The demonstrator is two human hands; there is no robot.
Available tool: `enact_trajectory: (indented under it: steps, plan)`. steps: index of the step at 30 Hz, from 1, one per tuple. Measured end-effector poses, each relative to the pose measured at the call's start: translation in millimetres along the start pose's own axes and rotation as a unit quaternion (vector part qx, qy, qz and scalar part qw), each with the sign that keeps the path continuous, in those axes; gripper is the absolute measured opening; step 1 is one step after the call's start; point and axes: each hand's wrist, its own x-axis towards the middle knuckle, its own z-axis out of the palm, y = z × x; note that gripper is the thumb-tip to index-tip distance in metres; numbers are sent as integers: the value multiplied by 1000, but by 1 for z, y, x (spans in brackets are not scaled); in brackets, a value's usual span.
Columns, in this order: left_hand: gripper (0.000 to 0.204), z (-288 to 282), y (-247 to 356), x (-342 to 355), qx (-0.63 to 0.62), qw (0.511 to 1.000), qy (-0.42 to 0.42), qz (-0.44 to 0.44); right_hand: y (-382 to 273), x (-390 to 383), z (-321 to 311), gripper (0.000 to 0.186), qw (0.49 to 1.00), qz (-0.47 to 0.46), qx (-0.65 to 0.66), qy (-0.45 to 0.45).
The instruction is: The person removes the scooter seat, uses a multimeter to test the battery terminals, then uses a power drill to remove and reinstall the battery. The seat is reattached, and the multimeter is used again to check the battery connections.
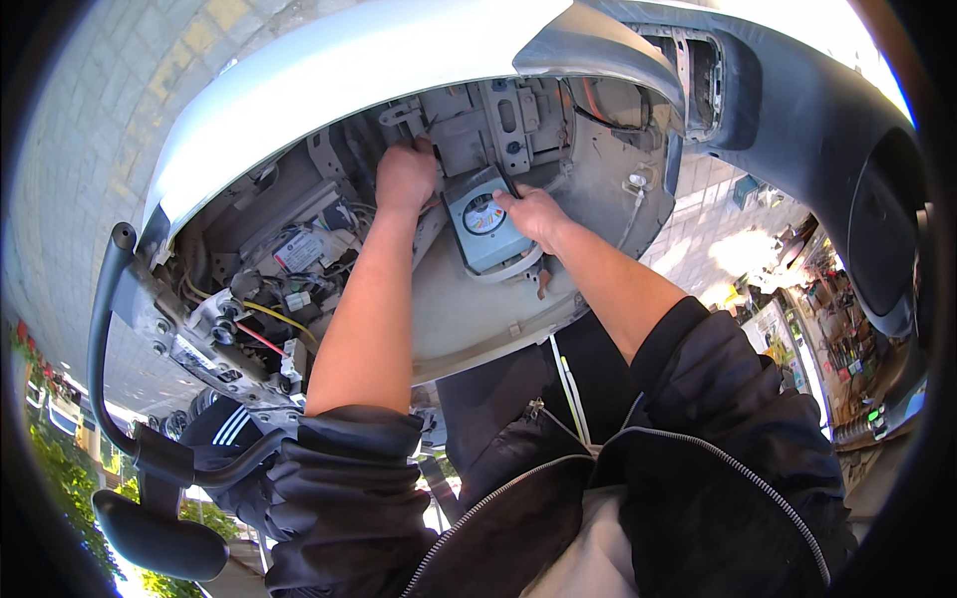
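Both my arms reach into the opened compartment of a vehicle. My right hand (535, 216) grips the right side of a flat light-blue box (503, 249), with the thumb on top beside its round multicoloured dial. The box lies tilted over a pale panel (449, 319), with a light curved band along its near edge. Further left, my left hand (406, 177) is closed next to a metal bracket (402, 116) at the back of the compartment. A thin dark piece shows just beyond its fingers; what the fingers hold is hidden.
Wiring and connectors (299, 299) fill the left side of the compartment. A white body panel (339, 50) arches over the far edge. At the left, a black mirror arm (100, 339) stands out. Shelves with many small items (847, 339) are at the right.
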Motion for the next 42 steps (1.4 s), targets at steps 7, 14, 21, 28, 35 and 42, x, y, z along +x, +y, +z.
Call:
enact_trajectory:
  steps: [7, 14, 21, 28, 35, 42]
  plan:
    - [46, -3, 2, -3, 33, 999, 14, 16, -7, -9, -1, 46, 999, 12, 32, -3]
    - [47, -7, 1, -7, 48, 997, 36, 51, 2, 4, -3, 46, 1000, 6, 4, -28]
    - [44, -5, 2, -3, 54, 997, 31, 53, -8, 3, -4, 48, 996, -12, -89, 11]
    - [37, 11, 1, 14, 75, 991, 49, 103, -14, 5, -7, 49, 999, -7, -35, 23]
    - [35, 34, 21, 27, 111, 980, 83, 140, -12, 11, -16, 49, 1000, -12, -18, -4]
    - [36, 45, 23, 36, 141, 975, 97, 139, -8, 17, -11, 49, 998, -30, -50, 2]
